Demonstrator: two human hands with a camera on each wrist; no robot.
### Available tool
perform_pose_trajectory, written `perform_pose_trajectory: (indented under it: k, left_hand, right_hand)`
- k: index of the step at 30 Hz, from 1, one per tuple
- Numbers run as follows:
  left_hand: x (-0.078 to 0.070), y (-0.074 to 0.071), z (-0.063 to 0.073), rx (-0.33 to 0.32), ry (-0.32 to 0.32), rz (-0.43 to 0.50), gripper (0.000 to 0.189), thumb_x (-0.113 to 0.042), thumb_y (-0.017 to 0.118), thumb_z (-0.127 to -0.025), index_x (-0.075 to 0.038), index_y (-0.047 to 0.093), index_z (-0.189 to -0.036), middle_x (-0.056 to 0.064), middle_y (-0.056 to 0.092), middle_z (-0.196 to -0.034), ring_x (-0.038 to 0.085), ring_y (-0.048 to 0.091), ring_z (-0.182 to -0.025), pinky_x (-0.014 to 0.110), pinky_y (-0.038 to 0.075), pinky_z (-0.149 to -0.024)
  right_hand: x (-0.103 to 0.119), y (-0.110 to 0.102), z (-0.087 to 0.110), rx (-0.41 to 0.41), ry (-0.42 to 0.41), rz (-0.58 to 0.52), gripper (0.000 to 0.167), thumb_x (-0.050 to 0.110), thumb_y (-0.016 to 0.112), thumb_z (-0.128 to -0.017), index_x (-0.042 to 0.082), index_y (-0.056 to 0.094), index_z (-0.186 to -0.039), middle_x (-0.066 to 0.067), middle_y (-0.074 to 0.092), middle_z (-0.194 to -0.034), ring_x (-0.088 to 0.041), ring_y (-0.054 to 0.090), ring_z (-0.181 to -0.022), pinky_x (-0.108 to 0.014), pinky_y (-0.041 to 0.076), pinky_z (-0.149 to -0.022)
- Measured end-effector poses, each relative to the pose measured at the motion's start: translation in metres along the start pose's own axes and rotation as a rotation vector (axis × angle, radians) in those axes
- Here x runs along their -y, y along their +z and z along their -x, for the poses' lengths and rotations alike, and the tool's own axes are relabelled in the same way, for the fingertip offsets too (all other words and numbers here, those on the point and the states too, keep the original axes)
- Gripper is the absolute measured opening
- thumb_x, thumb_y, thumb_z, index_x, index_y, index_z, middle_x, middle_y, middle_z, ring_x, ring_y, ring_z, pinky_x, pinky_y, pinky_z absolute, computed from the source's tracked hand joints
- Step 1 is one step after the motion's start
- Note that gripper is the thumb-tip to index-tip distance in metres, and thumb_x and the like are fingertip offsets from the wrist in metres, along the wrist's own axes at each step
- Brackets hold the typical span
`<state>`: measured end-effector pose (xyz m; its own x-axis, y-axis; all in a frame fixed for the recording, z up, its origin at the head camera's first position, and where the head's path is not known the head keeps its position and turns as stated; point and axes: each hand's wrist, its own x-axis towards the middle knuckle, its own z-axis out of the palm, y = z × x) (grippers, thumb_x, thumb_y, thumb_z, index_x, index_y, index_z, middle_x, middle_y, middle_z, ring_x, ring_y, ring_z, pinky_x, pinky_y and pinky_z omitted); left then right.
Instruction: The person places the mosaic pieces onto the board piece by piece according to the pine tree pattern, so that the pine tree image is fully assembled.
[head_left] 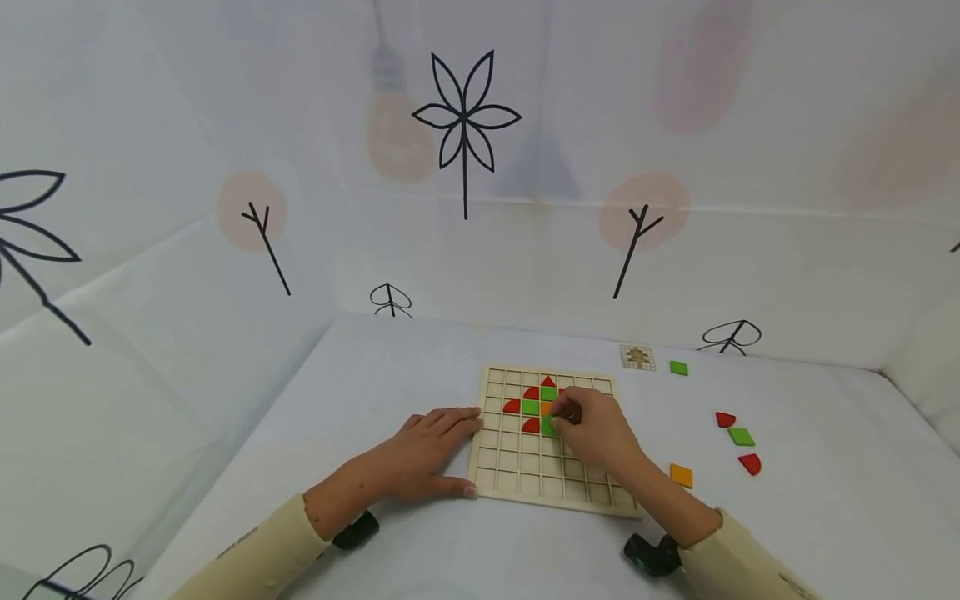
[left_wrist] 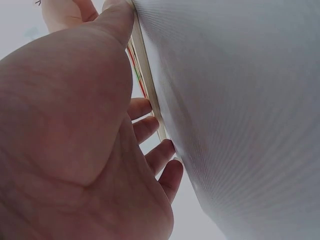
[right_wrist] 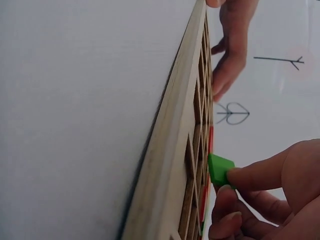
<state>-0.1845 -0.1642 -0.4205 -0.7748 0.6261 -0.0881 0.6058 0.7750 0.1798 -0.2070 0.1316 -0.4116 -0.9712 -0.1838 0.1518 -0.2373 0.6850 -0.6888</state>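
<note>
A wooden grid board (head_left: 517, 479) lies flat on the white table. Along its left edge rests my left hand (head_left: 420, 457), fingers outstretched, with fingertips and thumb touching the side. My right hand (head_left: 600, 429) is over the middle of the grid, pinching a green square tile (right_wrist: 220, 169) between thumb and fingers; in the right wrist view the tile is tilted at the board's surface. Set in the grid are a red triangle (head_left: 548, 382), several red quarter-round tiles (head_left: 512, 407), green squares (head_left: 530, 407) and an orange tile (head_left: 546, 408). The right hand hides part of the pattern.
Right of the board lie an orange tile (head_left: 681, 476), two red quarter-rounds (head_left: 750, 463) and a green tile (head_left: 741, 437). Farther back are another green tile (head_left: 678, 367) and a small card with a tree pattern (head_left: 637, 357). A printed white cloth wall (head_left: 525, 275) stands behind.
</note>
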Motion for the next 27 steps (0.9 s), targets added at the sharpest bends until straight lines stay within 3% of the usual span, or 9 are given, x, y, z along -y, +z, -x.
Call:
perform_pose_trajectory:
  k: [8,20,27]
  left_hand:
    - [-0.0005,0.001,-0.0007,-0.003,0.0,-0.003,0.094,-0.074,0.061,-0.094,-0.024,0.029,-0.168,-0.007,0.023,-0.175,0.021,0.026,-0.159,0.054,0.035,-0.12]
    - [0.0008,0.0014,-0.0007,-0.006,0.002,-0.001,0.094,-0.074,0.061,-0.094,-0.024,0.029,-0.167,-0.006,0.022,-0.175,0.021,0.027,-0.158,0.053,0.035,-0.12]
    - [0.0002,0.0004,-0.0004,-0.004,0.004,0.006,0.094,-0.073,0.063,-0.095,-0.023,0.03,-0.167,-0.006,0.023,-0.175,0.022,0.027,-0.158,0.054,0.035,-0.12]
  right_hand:
    - [-0.0063,0.0032,-0.0052,0.002,0.005,0.017,0.008,0.0,0.077,-0.092,0.006,0.075,-0.096,-0.002,0.073,-0.091,-0.016,0.066,-0.081,-0.036,0.057,-0.078]
    - [-0.0082,0.0037,-0.0067,0.028,0.024,0.082,0.008,0.003,0.08,-0.092,0.009,0.078,-0.097,-0.004,0.066,-0.096,-0.02,0.056,-0.086,-0.035,0.051,-0.077]
    - [-0.007,-0.0009,-0.0027,0.008,0.016,0.079,0.013,-0.002,0.073,-0.093,0.008,0.078,-0.101,-0.006,0.067,-0.103,-0.022,0.056,-0.09,-0.036,0.05,-0.079]
